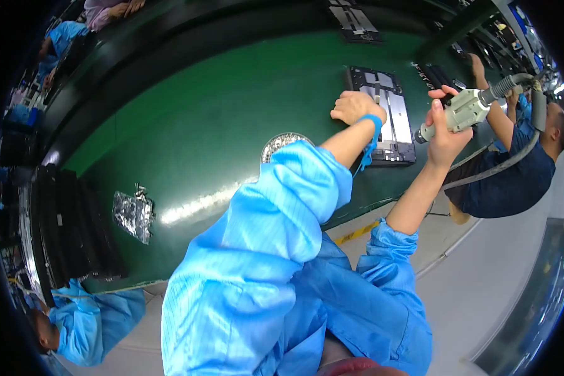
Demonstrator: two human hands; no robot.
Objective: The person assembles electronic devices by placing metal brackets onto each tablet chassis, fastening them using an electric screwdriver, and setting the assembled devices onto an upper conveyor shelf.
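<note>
My right hand is wrapped round a pale grey electric screwdriver, whose ribbed cable runs off to the right. Its dark tip points left, close to the right edge of a flat electronic assembly with silver plates in a black frame. Over the left edge of that assembly lies my left hand, its fingers curled in; what they hold, if anything, is hidden. A blue band circles my left wrist. Partly behind my left sleeve sits a round dish of small shiny screws.
A clear bag of small metal parts lies on the green bench. Dark panels stand stacked at the left. Another silver-plated assembly lies at the far side. Co-workers sit at the left and right; a hose hangs near my right arm.
</note>
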